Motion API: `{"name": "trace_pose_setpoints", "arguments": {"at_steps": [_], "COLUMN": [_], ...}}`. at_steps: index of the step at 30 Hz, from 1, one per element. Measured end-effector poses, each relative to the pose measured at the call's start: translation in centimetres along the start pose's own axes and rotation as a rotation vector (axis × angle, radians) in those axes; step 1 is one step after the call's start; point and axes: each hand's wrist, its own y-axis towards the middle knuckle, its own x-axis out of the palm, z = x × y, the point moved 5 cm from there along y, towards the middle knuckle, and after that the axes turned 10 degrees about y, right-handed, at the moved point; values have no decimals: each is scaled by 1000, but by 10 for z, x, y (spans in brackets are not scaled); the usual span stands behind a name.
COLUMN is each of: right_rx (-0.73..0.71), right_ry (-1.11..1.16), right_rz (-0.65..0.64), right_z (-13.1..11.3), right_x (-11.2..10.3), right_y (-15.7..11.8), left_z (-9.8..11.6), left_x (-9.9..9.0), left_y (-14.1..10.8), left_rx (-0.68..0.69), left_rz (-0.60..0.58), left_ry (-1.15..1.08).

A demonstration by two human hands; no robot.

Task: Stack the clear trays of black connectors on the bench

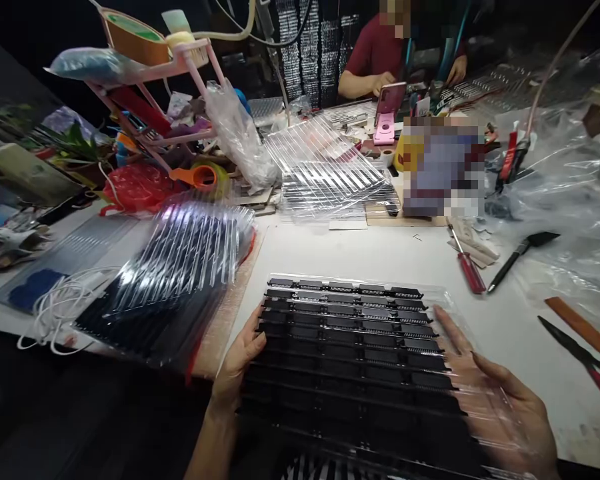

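A clear plastic tray [447,297] lies between my two hands, filled with rows of black comb-toothed parts [350,347]. My left hand [245,350] grips its left edge, with the thumb on top. At the right side, my right hand [510,400] holds the tray, the thumb over the rim and other fingers showing through the clear plastic from beneath. The near end of the tray runs out of the bottom of the view. To the left lies a stack of similar clear ribbed trays [180,253] with dark contents.
Empty-looking clear trays [325,167] are piled at the back. Right of my hands lie a red-handled screwdriver [467,267], a black brush-like tool [523,260] and red-handled pliers [585,360]. A pink rack [155,67] stands back left. Across the table sits another person [375,53] near a pink phone stand [385,127].
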Motion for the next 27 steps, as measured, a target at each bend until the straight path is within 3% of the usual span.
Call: {"name": "trace_pose_setpoints", "arguments": {"at_steps": [4, 9, 13, 20, 27], "right_rx": [-20, 27, -42, -31, -53], "right_ry": [31, 128, 116, 207, 94], "right_rz": [48, -28, -33, -86, -54], "right_z": [1, 2, -1, -1, 0], "right_x": [2, 16, 16, 12, 11], "right_y": [-2, -5, -6, -7, -6], "left_z": [2, 2, 0, 0, -1], "left_x": [5, 7, 3, 6, 5], "left_y": [-1, -3, -1, -3, -1], "left_rx": [-50, -120, -149, -142, -108], "left_rz": [18, 27, 68, 118, 87], "left_ry": [8, -4, 0, 40, 10]}}
